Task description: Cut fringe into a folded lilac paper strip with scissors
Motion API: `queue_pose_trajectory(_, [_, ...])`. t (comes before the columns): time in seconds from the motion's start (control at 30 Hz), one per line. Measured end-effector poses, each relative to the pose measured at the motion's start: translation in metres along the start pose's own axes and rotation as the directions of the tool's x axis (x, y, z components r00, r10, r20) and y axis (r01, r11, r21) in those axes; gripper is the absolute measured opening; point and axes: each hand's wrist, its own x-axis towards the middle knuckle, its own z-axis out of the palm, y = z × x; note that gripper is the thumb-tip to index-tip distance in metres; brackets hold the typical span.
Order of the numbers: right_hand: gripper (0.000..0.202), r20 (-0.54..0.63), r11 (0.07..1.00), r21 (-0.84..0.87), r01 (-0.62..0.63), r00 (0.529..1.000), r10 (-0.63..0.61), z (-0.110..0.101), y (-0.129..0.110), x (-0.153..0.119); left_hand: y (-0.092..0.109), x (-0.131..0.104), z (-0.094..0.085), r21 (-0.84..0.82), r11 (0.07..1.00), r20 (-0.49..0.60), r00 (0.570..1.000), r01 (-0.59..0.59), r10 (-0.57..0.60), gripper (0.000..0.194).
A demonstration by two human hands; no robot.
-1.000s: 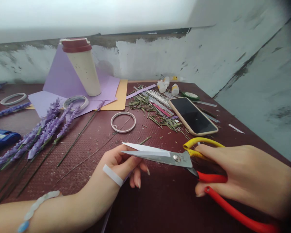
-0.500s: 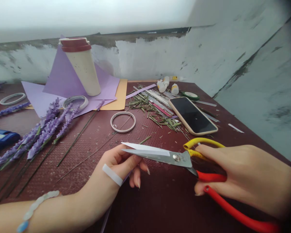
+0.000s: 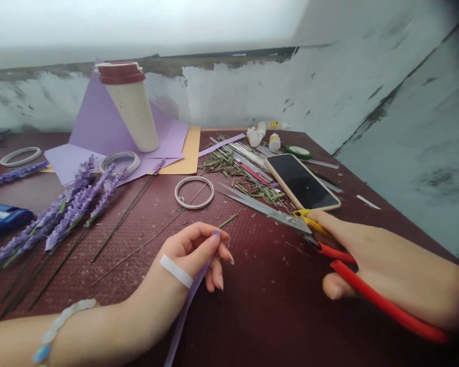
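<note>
My left hand (image 3: 199,250) pinches the end of a purple paper strip (image 3: 189,300) between thumb and forefinger, and the strip hangs down past the wrist. A short green stem (image 3: 228,220) shows just beyond those fingertips; whether it is held too I cannot tell. A piece of white tape (image 3: 176,271) is stuck across the base of my thumb. My right hand (image 3: 386,265) grips scissors (image 3: 271,211) with one yellow and one red handle. Their blades point left, slightly apart, above the table and clear of the strip.
Purple lavender-like flower stems (image 3: 71,216) lie at left beside a blue tool (image 3: 3,224). A tape roll (image 3: 194,192) rests mid-table. Behind are a lidded cup (image 3: 133,112), purple paper (image 3: 87,122), green clippings (image 3: 248,178), a phone (image 3: 304,181) and small white bottles (image 3: 257,133).
My right hand has drawn the scissors right and away from my left fingers, the blades now nearer the clippings. The strip's end shows at my left fingertips, which stay in nearly the same place.
</note>
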Motion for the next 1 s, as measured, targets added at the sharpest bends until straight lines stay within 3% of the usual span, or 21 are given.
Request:
queue_pose_trajectory(0.13, [0.067, -0.064, 0.999, -0.036, 0.015, 0.998, -0.017, 0.002, -0.002, 0.002, 0.005, -0.003, -0.001, 0.027, 1.0, -0.006, 1.0, 0.017, -0.016, 0.027])
queue_pose_trajectory(0.23, [0.055, -0.144, 0.993, -0.116, 0.018, 0.989, -0.035, 0.003, -0.003, 0.005, 0.008, -0.002, -0.001, 0.025, 0.999, 0.037, 0.999, 0.029, -0.03, 0.032])
queue_pose_trajectory(0.37, [0.033, -0.233, 0.935, -0.351, 0.041, 0.964, -0.13, 0.003, 0.002, 0.006, 0.01, -0.002, 0.003, 0.05, 0.996, 0.005, 0.997, 0.071, -0.071, 0.042])
queue_pose_trajectory(0.47, [0.033, -0.234, 0.871, -0.486, 0.068, 0.95, -0.205, 0.001, 0.008, 0.008, 0.01, -0.007, 0.006, 0.113, 0.991, 0.03, 0.997, 0.074, -0.077, 0.04])
queue_pose_trajectory(0.57, [0.034, -0.226, 0.866, -0.492, 0.092, 0.947, -0.229, -0.002, 0.013, 0.013, 0.012, -0.014, 0.004, 0.252, 0.968, 0.047, 0.999, 0.011, -0.023, 0.028])
queue_pose_trajectory(0.6, [0.033, -0.221, 0.873, -0.477, 0.101, 0.948, -0.23, -0.003, 0.014, 0.015, 0.015, -0.015, 0.001, 0.344, 0.937, 0.05, 0.998, -0.063, 0.049, 0.024])
queue_pose_trajectory(0.63, [0.032, -0.209, 0.882, -0.458, 0.114, 0.95, -0.231, -0.003, 0.014, 0.016, 0.018, -0.016, -0.002, 0.479, 0.863, 0.079, 0.987, -0.162, 0.141, 0.019])
queue_pose_trajectory(0.7, [0.032, -0.176, 0.897, -0.419, 0.139, 0.957, -0.231, -0.002, 0.014, 0.016, 0.027, -0.013, -0.01, 0.709, 0.598, 0.217, 0.922, -0.374, 0.32, 0.014])
queue_pose_trajectory(0.77, [0.031, -0.18, 0.904, -0.4, 0.149, 0.955, -0.237, 0.0, 0.013, 0.014, 0.038, -0.006, -0.017, 0.81, 0.318, 0.367, 0.849, -0.492, 0.38, 0.017])
queue_pose_trajectory(0.83, [0.029, -0.191, 0.903, -0.398, 0.159, 0.949, -0.251, 0.001, 0.011, 0.012, 0.05, 0.002, -0.019, 0.887, 0.065, 0.416, 0.852, -0.458, 0.319, 0.018])
queue_pose_trajectory(0.87, [0.028, -0.186, 0.903, -0.394, 0.17, 0.948, -0.26, 0.001, 0.011, 0.011, 0.056, 0.004, -0.018, 0.916, -0.044, 0.396, 0.88, -0.399, 0.262, 0.018])
queue_pose_trajectory(1.0, [0.032, -0.152, 0.913, -0.351, 0.208, 0.95, -0.275, -0.002, 0.013, 0.013, 0.076, 0.006, -0.002, 0.883, -0.457, 0.224, 0.952, -0.108, 0.208, 0.024])
